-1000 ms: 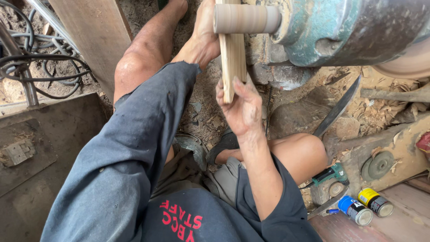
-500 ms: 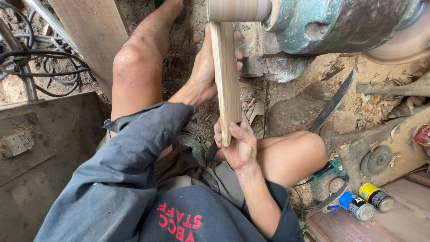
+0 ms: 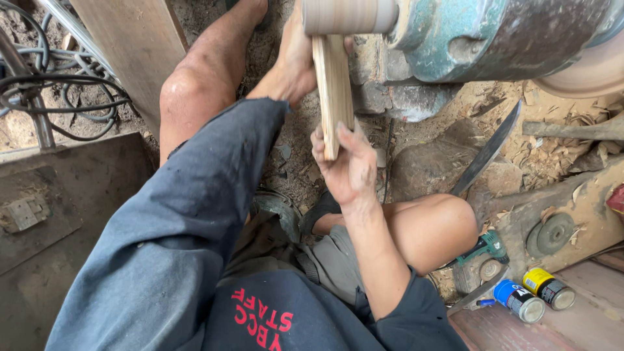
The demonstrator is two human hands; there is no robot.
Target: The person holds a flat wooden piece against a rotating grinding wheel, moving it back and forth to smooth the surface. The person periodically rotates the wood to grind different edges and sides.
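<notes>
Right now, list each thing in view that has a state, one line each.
Flat pale wooden slat: upright, top end against the drum, held at both ends.
Tan sanding drum: mounted on the green machine; spinning or not, cannot tell.
Left hand: grip closed on the slat's upper part.
Right hand: grip closed on the slat's lower end.
Two spray cans, blue and yellow: lying on their sides.
Long dark blade: lying loose on the ground.

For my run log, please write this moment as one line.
left hand: holds wooden strip at top | right hand: grips strip's lower end | strip: upright under sanding drum | nearby: two spray cans
</notes>
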